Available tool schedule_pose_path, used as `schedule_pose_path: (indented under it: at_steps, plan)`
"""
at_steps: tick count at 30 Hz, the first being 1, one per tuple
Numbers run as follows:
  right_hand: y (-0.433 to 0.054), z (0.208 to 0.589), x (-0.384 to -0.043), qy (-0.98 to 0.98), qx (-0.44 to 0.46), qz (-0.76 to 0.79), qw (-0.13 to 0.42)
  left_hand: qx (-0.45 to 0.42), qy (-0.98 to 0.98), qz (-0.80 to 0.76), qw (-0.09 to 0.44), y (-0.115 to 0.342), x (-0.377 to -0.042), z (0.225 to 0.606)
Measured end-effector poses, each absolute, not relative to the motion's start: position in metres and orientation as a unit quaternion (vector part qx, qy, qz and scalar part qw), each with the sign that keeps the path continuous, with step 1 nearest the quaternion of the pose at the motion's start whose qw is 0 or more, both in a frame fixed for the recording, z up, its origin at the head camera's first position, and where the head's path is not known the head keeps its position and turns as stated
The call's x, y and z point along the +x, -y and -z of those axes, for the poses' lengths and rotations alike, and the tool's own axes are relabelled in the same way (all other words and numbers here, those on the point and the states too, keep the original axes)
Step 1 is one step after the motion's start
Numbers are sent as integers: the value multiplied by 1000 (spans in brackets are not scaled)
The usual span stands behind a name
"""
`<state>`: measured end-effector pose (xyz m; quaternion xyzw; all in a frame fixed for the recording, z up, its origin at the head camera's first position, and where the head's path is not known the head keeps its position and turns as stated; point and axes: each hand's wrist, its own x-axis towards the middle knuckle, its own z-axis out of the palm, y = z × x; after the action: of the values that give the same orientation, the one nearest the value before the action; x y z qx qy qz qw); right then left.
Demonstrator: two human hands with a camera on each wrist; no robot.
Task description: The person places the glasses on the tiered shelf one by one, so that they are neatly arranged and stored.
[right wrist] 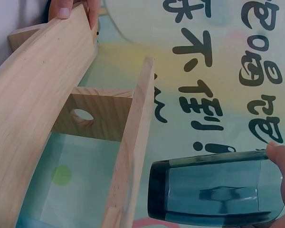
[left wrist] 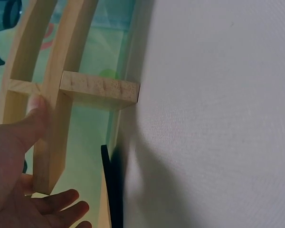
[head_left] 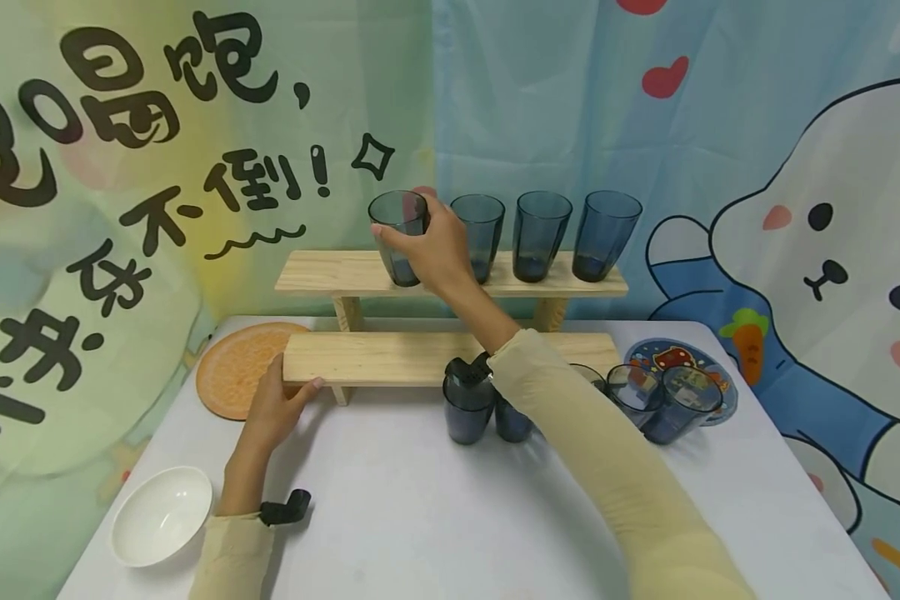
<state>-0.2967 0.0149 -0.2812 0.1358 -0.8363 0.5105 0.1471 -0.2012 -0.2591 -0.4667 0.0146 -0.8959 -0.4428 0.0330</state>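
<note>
My right hand (head_left: 441,250) holds a blue-tinted glass tumbler (right wrist: 213,190) near its rim, over the left part of the upper board (head_left: 322,271) of a two-step wooden rack. The tumbler is upright, its base close to the board; I cannot tell whether they touch. To its right, three similar tumblers (head_left: 543,233) line the upper board. At the left end of the lower board (head_left: 375,358), my left hand (head_left: 270,408) grips the wood. Its thumb lies against the board in the left wrist view, other fingers extending past the end.
Several more tumblers (head_left: 468,412) stand on the white table (head_left: 420,517) before the rack, some partly hidden by my right sleeve (head_left: 592,442). An orange round mat (head_left: 228,375) lies left, a patterned one (head_left: 723,379) right. A white bowl (head_left: 161,517) sits front left.
</note>
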Motion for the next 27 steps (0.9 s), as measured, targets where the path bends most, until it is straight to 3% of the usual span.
schedule_pose_path:
  at_steps: [27]
  plan:
    - [0,292,-313,828,86,-538,131,17,899,436,33,260,-203,467]
